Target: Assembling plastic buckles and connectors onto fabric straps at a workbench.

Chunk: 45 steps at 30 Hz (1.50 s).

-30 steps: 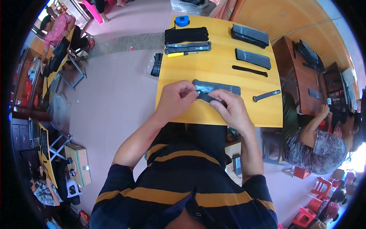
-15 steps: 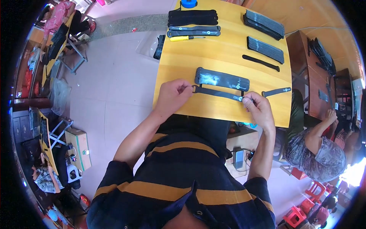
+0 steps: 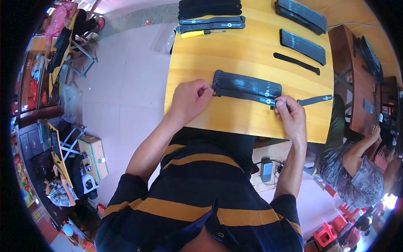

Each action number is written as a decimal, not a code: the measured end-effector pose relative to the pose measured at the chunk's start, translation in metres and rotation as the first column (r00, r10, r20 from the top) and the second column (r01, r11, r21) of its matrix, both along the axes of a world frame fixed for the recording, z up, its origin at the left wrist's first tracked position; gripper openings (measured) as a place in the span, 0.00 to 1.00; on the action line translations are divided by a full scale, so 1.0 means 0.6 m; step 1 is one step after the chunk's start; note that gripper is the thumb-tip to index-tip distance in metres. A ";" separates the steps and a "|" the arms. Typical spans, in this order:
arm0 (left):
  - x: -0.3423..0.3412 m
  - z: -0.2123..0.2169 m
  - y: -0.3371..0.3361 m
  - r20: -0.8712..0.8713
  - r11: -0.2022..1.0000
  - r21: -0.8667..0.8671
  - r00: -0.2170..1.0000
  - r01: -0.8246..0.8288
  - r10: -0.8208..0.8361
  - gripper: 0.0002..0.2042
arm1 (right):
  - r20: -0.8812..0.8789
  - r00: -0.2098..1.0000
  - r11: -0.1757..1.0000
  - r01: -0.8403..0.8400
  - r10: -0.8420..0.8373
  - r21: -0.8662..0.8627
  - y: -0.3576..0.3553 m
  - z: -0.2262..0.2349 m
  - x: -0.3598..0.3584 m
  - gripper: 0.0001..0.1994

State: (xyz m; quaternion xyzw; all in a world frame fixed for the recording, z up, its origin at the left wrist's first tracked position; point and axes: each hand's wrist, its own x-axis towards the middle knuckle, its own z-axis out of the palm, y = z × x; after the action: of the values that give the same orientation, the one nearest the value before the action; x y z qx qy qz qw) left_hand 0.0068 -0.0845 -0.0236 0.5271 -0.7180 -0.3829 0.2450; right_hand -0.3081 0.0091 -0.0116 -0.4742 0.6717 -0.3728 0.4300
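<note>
While both hands' fingers pinch it, flat black strap (image 3: 243, 95), seemingly fabric, taut, yellow wooden table (image 3: 235, 54)

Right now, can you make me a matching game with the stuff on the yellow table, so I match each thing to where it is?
Things:
1. yellow-handled screwdriver
2. long black strap stretched flat
3. single black strap lying alone
4. short black strap with a light tip

Places:
A. just beyond the right hand
B. far edge, beside the strap piles
C. pinched at both ends by both hands
D. right part, below the ribbed stack

Pairs: 1-B, 2-C, 3-D, 4-A
</note>
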 end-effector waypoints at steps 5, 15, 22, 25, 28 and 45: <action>0.006 -0.007 -0.008 0.045 0.997 0.078 0.999 0.021 -0.024 0.07 | -0.028 0.999 0.999 0.039 -0.039 0.001 -0.007 -0.002 0.000 0.07; 0.000 0.003 -0.015 0.075 0.984 0.176 0.997 0.001 -0.014 0.08 | -0.039 0.996 0.997 0.075 -0.074 0.023 -0.016 -0.010 0.002 0.07; -0.002 0.003 -0.016 0.076 0.987 0.163 0.997 0.008 -0.021 0.08 | -0.046 0.996 0.996 0.080 -0.078 0.042 -0.019 -0.014 -0.001 0.07; -0.003 0.003 -0.016 0.079 0.988 0.152 0.997 0.008 -0.020 0.08 | -0.039 0.996 0.995 0.087 -0.086 0.041 -0.018 -0.017 -0.002 0.07; -0.004 0.005 -0.016 0.080 0.988 0.156 0.997 0.006 -0.019 0.08 | -0.041 0.995 0.995 0.092 -0.090 0.042 -0.017 -0.017 -0.001 0.07; -0.014 0.008 -0.019 0.164 0.998 0.062 0.986 0.007 -0.017 0.09 | -0.097 0.989 0.994 0.111 -0.110 0.006 -0.019 -0.022 0.000 0.07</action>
State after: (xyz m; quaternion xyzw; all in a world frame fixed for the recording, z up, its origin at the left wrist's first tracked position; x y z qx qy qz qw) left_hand -0.0013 -0.0959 -0.0188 0.5599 -0.7267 -0.3615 0.1665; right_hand -0.3082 -0.0023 -0.0248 -0.4514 0.7190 -0.3687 0.3785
